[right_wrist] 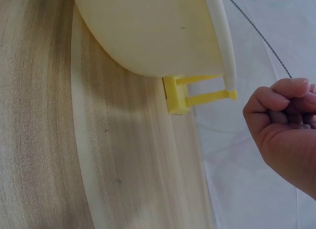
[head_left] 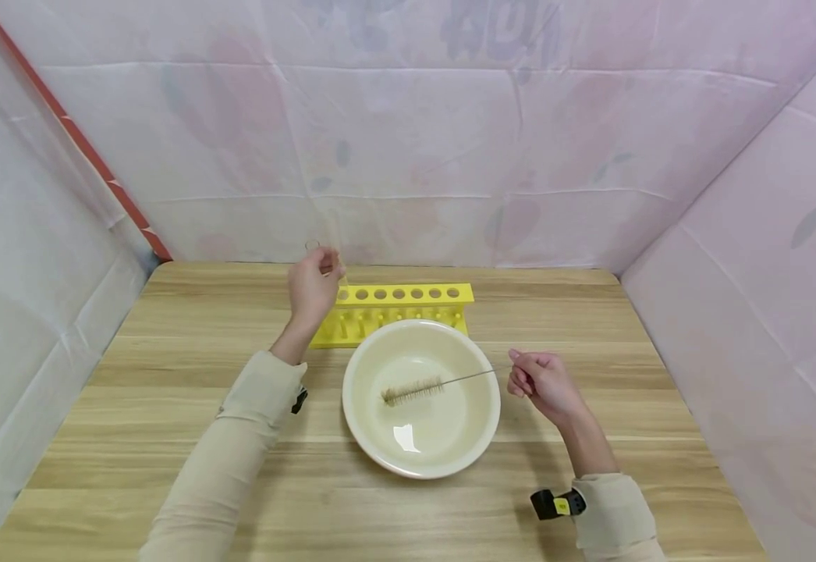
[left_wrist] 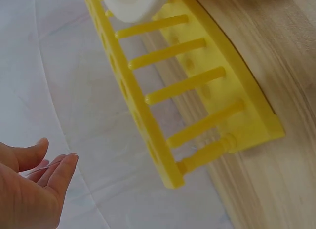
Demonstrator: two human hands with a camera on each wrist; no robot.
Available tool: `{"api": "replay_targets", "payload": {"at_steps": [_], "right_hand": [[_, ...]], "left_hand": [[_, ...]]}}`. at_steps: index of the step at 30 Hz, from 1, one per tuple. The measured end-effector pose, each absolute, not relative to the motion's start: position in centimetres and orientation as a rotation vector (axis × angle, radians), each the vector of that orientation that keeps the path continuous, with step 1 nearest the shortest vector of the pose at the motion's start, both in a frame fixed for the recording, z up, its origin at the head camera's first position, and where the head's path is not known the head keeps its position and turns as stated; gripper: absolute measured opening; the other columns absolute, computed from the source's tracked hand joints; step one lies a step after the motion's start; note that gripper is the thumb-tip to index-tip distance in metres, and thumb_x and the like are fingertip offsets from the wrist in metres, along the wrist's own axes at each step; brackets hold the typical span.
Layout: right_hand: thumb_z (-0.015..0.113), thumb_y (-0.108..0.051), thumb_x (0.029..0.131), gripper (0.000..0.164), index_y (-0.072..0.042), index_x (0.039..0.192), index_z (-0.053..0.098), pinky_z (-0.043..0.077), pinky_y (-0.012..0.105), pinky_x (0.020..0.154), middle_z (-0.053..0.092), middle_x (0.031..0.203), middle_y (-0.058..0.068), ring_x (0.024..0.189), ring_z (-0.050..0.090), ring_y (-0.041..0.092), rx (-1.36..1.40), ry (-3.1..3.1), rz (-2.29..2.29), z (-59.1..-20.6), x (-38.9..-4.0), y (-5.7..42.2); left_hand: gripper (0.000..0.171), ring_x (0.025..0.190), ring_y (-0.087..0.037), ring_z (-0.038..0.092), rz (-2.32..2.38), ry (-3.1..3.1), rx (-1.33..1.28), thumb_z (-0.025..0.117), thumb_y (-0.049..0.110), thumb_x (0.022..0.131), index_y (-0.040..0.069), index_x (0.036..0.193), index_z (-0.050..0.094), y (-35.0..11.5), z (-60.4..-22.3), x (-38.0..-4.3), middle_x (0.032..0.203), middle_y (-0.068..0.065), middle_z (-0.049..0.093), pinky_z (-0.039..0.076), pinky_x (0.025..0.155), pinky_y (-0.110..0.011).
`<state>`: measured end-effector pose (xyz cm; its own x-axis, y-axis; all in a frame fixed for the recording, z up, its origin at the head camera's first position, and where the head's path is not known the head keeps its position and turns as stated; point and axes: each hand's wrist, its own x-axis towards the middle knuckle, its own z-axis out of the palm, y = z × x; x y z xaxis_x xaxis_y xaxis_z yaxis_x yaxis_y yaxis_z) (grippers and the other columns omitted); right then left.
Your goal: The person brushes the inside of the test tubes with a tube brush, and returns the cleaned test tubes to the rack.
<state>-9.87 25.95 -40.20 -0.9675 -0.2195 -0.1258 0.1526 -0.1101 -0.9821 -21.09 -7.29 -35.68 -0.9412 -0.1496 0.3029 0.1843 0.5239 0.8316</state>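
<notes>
My left hand (head_left: 314, 285) is over the left end of a yellow test tube rack (head_left: 408, 293), its fingers bent round what looks like a clear test tube. A thin round rim (head_left: 312, 245) shows above this hand; the tube's see-through wall is hard to make out. With its fingers curled, my right hand (head_left: 547, 382) grips the thin wire handle (head_left: 471, 376) of a test tube brush. The brush's bristle head (head_left: 413, 390) hangs over or in a cream basin (head_left: 353, 425). In the right wrist view the twisted wire (right_wrist: 261, 36) runs into the fingers.
The basin stands at the front of the rack and hides part of it. Upright pegs (left_wrist: 185, 85) line the rack's base. White printed cloth (head_left: 415, 140) walls the wooden table (head_left: 296, 499) at the back and sides. Dark straps sit at both wrists.
</notes>
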Motion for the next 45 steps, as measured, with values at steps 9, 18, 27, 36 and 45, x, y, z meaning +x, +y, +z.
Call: {"api": "replay_targets", "payload": {"at_steps": [9,18,27,36,45], "right_hand": [[0.039,-0.006,0.098,0.044,-0.001,0.055,0.031,0.036,0.021,0.051,0.028,0.049,0.004,0.047,0.039,0.012,-0.027,1.916,-2.157,-40.3,-9.7,25.9],[0.040,-0.007,0.098,0.044,-0.001,0.055,0.031,0.035,0.022,0.051,0.028,0.049,0.004,0.047,0.038,0.013,-0.020,1.915,-2.155,-40.2,-9.7,25.9],[0.040,-0.007,0.098,0.044,0.000,0.056,0.031,0.035,0.022,0.051,0.028,0.050,0.005,0.048,0.037,0.014,-0.031,1.915,-2.157,-40.2,-9.5,25.9],[0.041,-0.008,0.097,0.044,-0.002,0.054,0.034,0.036,0.021,0.051,0.030,0.050,0.003,0.047,0.039,0.012,-0.008,1.897,-2.171,-40.3,-9.7,25.7],[0.044,-0.012,0.097,0.043,-0.005,0.055,0.038,0.036,0.021,0.051,0.034,0.053,0.001,0.048,0.038,0.012,0.044,1.886,-2.152,-40.5,-9.6,25.4]], "left_hand": [[0.024,0.099,-0.031,0.060,-1.361,-2.563,0.047,0.060,0.000,0.085,-0.004,0.109,0.060,-6.7,-37.5,-21.7,0.106,-0.020,0.062,0.049,0.083,-0.035],[0.021,0.098,-0.032,0.059,-1.315,-2.623,0.080,0.057,-0.002,0.086,-0.004,0.106,0.062,-6.6,-38.8,-21.7,0.103,-0.020,0.063,0.051,0.079,-0.037],[0.001,0.083,-0.029,0.059,-1.270,-2.663,0.078,0.058,-0.004,0.084,-0.003,0.085,0.058,-6.6,-39.6,-21.4,0.092,-0.019,0.062,0.048,0.070,-0.037],[0.005,0.072,-0.024,0.051,-1.252,-2.686,0.068,0.058,-0.001,0.086,-0.004,0.089,0.059,-6.7,-39.8,-21.4,0.084,-0.016,0.059,0.044,0.068,-0.034],[0.009,0.055,-0.015,0.034,-1.242,-2.717,0.091,0.058,0.003,0.087,-0.005,0.091,0.061,-6.8,-39.7,-21.2,0.073,-0.013,0.051,0.031,0.056,-0.026]]}}
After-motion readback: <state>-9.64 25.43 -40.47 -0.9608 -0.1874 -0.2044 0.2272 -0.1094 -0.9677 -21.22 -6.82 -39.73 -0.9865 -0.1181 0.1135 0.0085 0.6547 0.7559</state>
